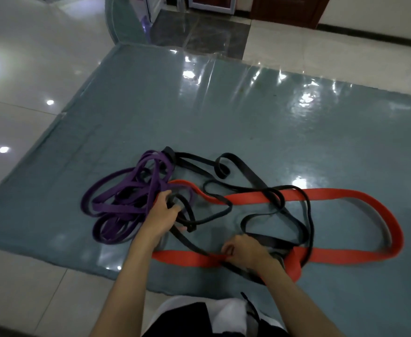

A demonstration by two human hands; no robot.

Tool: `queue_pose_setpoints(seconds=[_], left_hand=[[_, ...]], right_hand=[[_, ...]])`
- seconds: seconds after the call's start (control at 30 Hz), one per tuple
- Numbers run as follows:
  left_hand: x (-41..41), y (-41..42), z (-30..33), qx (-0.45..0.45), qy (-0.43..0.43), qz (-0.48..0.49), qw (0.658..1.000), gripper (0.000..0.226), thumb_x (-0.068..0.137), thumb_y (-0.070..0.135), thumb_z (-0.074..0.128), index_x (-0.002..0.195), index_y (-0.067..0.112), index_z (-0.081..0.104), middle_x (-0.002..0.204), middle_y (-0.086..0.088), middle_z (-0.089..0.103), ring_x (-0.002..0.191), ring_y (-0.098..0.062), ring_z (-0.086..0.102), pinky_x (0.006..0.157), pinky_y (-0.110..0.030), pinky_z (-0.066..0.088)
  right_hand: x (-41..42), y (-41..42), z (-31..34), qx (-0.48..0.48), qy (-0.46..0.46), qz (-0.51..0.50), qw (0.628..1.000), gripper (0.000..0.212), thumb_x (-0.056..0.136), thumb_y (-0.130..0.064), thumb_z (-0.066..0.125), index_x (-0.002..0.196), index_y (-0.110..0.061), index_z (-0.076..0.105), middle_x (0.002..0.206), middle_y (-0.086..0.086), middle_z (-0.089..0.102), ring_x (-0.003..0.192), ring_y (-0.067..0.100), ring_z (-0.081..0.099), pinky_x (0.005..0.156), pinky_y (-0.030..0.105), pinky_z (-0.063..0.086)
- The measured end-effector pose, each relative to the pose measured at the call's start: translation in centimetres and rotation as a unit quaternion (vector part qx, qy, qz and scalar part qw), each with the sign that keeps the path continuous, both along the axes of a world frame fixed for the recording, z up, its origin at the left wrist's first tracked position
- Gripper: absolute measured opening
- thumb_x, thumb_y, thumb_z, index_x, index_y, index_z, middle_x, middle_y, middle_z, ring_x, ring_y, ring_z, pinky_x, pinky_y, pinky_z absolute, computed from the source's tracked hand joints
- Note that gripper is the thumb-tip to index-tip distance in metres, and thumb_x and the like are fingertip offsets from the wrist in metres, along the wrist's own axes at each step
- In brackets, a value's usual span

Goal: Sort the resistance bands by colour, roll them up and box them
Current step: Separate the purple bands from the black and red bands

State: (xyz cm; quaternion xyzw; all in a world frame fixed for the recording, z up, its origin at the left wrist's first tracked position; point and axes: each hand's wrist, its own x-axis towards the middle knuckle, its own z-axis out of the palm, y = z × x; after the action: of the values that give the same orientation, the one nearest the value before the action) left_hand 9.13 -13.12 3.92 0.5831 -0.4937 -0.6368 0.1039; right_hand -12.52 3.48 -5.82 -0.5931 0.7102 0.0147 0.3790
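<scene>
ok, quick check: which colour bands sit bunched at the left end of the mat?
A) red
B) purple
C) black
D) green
B: the purple bands lie in a coiled heap at the left of the mat, the wide red band loops out to the right, and the black bands sprawl across the middle.

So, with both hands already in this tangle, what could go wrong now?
The black bands cross over and under the red band, so the left hand, gripping a black loop, may tighten the knot when it pulls. The purple bands touch that loop and may be dragged along. No box is visible.
</scene>
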Motion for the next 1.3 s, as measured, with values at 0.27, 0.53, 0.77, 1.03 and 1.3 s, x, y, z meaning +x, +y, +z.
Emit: queue_pose_setpoints(seconds=[0.27,0.53,0.77,1.03,1.3], left_hand=[[-0.2,0.4,0.3,-0.133,-0.049,0.106,0.984,0.052,0.109,0.017,0.045,0.158,0.029,0.030,0.112,-0.003,0.067,0.065,0.006,0.069,0.066,-0.022,0.047],[-0.5,0.0,0.4,-0.127,-0.015,0.213,0.969,0.048,0.109,0.031,0.039,0.156,0.036,0.032,0.137,0.003,0.057,0.119,-0.022,0.056,0.102,-0.045,0.045],[-0.2,-1.5,-0.6,-0.083,0.015,0.213,0.973,0.055,0.096,0.047,0.050,0.148,0.053,0.033,0.117,0.002,0.076,0.114,-0.024,0.069,0.104,-0.057,0.053],[-1.8,-0.7,2.6,-0.056,0.202,0.282,0.936,0.051,0.088,0.008,0.081,0.132,0.025,0.062,0.119,-0.004,0.065,0.107,-0.017,0.067,0.092,-0.034,0.058],[-2.8,0.8,5.2,-0.232,0.170,0.281,0.916,0.046,0.083,-0.008,0.078,0.116,0.023,0.069,0.123,0.003,0.067,0.102,0.002,0.066,0.081,-0.013,0.054]], right_hand=[[-1.4,-1.6,-0.7,-0.272,0.138,-0.118,0.945,0.016,0.077,-0.023,0.080,0.087,-0.020,0.068,0.108,-0.001,0.060,0.102,0.024,0.057,0.079,0.038,0.055],[-3.6,-6.6,-0.7,-0.110,0.140,-0.073,0.981,0.099,0.088,-0.046,0.075,0.164,-0.023,0.016,0.171,0.000,0.016,0.159,0.020,0.012,0.128,0.056,0.011],[-4.6,-6.0,0.4,-0.129,0.220,-0.048,0.966,0.035,0.092,-0.054,0.065,0.110,-0.025,0.074,0.118,-0.003,0.064,0.114,0.023,0.056,0.095,0.045,0.037],[-8.1,-2.6,5.2,-0.300,0.037,-0.262,0.916,0.012,0.084,-0.034,0.084,0.089,-0.024,0.079,0.081,-0.012,0.066,0.073,0.009,0.062,0.066,0.027,0.052],[-9.9,0.1,10.7,-0.409,-0.054,-0.442,0.796,0.019,0.095,-0.018,0.072,0.076,-0.014,0.069,0.065,-0.006,0.063,0.059,0.000,0.053,0.061,0.017,0.042]])
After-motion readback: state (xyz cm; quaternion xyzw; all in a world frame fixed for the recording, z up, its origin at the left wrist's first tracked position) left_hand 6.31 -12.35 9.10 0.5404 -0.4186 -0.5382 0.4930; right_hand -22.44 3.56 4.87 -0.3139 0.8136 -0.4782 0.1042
